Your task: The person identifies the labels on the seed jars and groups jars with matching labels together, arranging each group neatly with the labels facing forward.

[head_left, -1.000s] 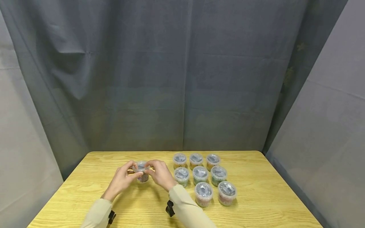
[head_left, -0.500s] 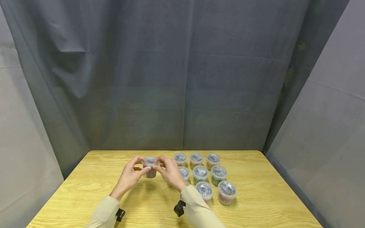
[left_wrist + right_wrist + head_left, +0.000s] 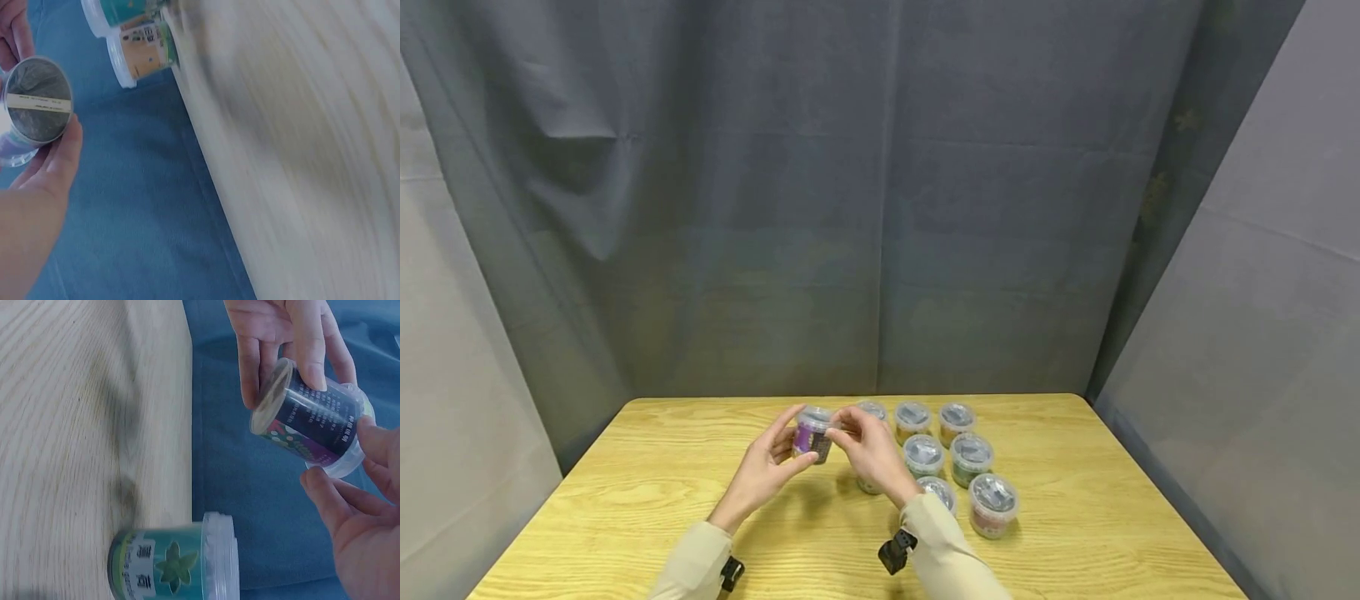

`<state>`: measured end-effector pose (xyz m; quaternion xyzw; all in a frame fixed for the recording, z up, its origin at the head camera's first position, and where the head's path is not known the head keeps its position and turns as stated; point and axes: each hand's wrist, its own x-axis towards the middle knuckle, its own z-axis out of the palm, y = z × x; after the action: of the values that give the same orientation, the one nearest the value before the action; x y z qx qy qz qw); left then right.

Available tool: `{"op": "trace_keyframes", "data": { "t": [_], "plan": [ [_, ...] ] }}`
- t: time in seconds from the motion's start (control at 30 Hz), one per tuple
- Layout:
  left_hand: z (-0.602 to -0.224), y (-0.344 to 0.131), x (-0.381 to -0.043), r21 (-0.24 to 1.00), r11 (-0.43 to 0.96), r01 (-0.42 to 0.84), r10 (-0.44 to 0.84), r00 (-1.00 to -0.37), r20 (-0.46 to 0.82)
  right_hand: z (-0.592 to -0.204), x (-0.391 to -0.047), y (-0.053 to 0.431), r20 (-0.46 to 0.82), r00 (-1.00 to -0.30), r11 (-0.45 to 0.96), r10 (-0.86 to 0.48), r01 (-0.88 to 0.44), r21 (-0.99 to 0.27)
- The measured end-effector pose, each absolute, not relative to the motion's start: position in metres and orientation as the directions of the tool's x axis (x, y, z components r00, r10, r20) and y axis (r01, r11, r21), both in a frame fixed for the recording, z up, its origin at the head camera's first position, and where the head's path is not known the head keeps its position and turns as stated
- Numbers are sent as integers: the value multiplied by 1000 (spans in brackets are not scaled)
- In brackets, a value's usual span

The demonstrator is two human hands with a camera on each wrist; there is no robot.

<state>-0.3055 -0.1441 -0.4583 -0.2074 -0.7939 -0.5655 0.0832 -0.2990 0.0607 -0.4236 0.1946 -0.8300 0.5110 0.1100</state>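
Held up off the worktop (image 3: 625,500) between both hands was a small clear plastic tub (image 3: 812,434) with a clear lid, wrapped in a label that was purple on one side and dark on the other. It was tilted, and the right wrist view showed flower shapes and fine print on the dark part, too small to read. The bare underside, seen from the left wrist, carried a pale strip sticker whose print was also unreadable. The left hand (image 3: 765,471) pinched the tub's base end with curled fingers (image 3: 310,359) and thumb; the right hand (image 3: 871,452) pinched its lid end with the fingertips (image 3: 375,440).

A second earlier the tub had been lower and further left, close over the wood. By now both hands had carried it up and to the right, to just left of the group of similar tubs (image 3: 955,450), and had tipped it so the purple label faced the head camera.

Those tubs stood in rows on the worktop with lids on, bearing orange, green and reddish labels. One green-labelled tub (image 3: 175,565) showed a leaf design and characters I could not make out. A grey curtain (image 3: 880,192) hung behind.
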Motion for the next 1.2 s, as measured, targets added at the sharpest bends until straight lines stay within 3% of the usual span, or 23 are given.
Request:
{"op": "trace_keyframes", "data": {
  "t": [0.13,0.37,0.87,1.2],
  "plan": [
    [-460,-135,-303,833,289,472,203,-881,428,-424,-297,65,321,-924,378,-208,-379,-845],
    [-464,-120,-297,744,362,561,172,-825,539,-423,-294,66,325,-940,403,-104,-338,-850],
    [-470,-111,-293,823,324,466,171,-885,433,-427,-294,80,284,-957,403,-63,-284,-870],
    [-470,-109,-297,733,403,548,158,-831,534,-425,-295,76,318,-946,395,-55,-313,-863]
  ]
}}
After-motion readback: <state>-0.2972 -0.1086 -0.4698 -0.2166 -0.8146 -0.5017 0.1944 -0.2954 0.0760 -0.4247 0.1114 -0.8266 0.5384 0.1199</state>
